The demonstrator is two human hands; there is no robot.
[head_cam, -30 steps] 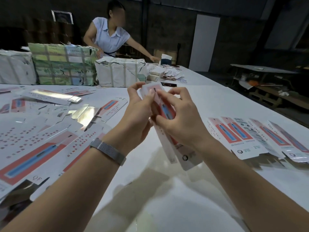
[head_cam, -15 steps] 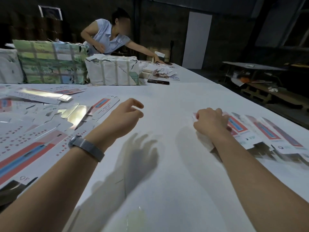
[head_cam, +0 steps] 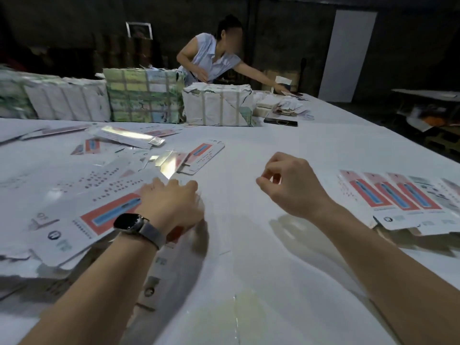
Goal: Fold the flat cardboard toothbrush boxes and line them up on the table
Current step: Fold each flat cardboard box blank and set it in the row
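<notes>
On the left of the worktop (head_cam: 249, 150), your left hand (head_cam: 171, 205) rests on the heap of flat box blanks (head_cam: 82, 202), fingers (head_cam: 184, 186) bent over the near edge of the top blank; whether they have already pinched it cannot be told. Treat each blank as light, thin and easily creased card with a glossy, probably slippery face, so take it by an outer edge or long score line, clear of the end tabs. To the right, your right hand (head_cam: 291, 185) hovers above the bare worktop, loosely curled and holding nothing, and the row of folded boxes (head_cam: 398, 197) lies further right.
</notes>
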